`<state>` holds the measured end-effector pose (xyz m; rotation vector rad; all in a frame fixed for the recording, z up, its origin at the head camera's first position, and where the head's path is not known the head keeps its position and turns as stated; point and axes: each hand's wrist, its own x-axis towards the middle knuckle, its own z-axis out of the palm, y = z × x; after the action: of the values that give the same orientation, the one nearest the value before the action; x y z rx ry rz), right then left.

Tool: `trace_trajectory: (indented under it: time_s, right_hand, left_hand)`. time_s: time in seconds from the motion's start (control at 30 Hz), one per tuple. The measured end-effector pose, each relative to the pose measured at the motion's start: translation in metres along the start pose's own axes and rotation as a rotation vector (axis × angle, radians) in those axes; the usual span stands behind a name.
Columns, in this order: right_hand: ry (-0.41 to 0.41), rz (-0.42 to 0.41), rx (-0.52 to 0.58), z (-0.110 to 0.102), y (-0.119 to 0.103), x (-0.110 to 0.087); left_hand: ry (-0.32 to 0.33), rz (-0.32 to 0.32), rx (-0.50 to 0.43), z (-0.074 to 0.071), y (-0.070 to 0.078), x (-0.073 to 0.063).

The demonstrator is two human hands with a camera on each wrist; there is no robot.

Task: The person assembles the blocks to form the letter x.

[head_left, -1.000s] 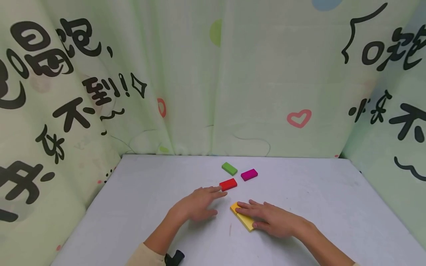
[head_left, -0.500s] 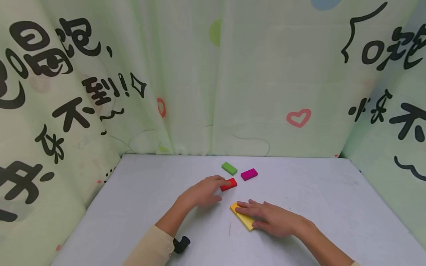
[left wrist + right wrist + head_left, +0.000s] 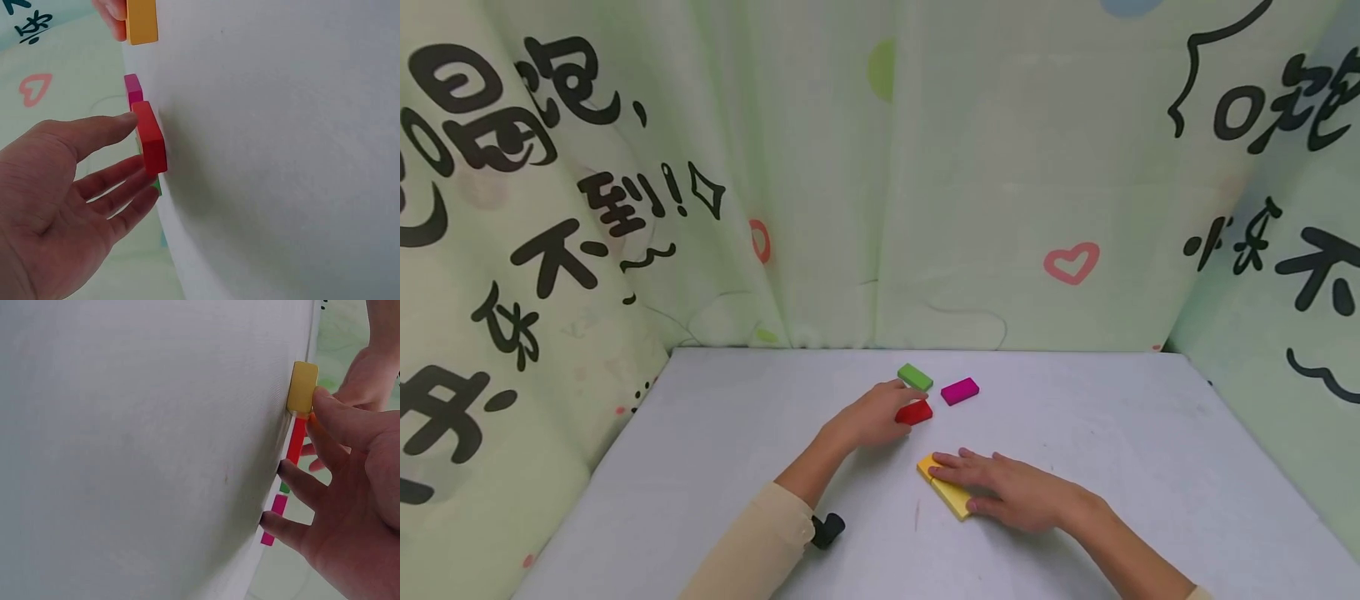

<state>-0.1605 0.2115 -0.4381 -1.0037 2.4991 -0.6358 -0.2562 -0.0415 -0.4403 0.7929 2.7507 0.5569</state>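
Observation:
In the head view my left hand (image 3: 878, 417) is around a red block (image 3: 915, 412) on the white table. Its thumb is at the block's near side and the fingers reach past the far side; the left wrist view shows the thumb tip at the red block (image 3: 152, 139). My right hand (image 3: 1011, 492) rests at two yellow blocks laid end to end: a short orange-yellow block (image 3: 927, 467) and a longer yellow block (image 3: 951, 498). Its thumb touches the longer one and its index finger lies on the shorter, other fingers spread on the table.
Behind the red block lie a green block (image 3: 915, 377) and a magenta block (image 3: 960, 391). A pale green curtain (image 3: 970, 167) with black writing hangs along the table's back and sides. A black device (image 3: 828, 531) is on the left wrist.
My left hand has moved forward and to the right, from the red block's left end to around it. The right hand and the yellow blocks have stayed in place.

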Motion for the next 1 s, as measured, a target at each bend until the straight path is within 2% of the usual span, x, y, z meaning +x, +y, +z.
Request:
trace_trajectory:
  time_s: [0.37,0.7,1.0]
  right_hand:
    - [-0.002,-0.010,0.002,-0.005,-0.001,0.001]
    - [-0.001,-0.013,0.010,-0.003,0.001,0.001]
    - [0.004,-0.015,0.004,-0.002,0.001,0.001]
  left_hand:
    - [-0.005,-0.024,0.048,0.003,0.003,0.009]
    - [-0.044,-0.049,0.082,0.004,0.005,0.014]
    - [-0.063,-0.051,0.095,0.000,0.009,0.017]
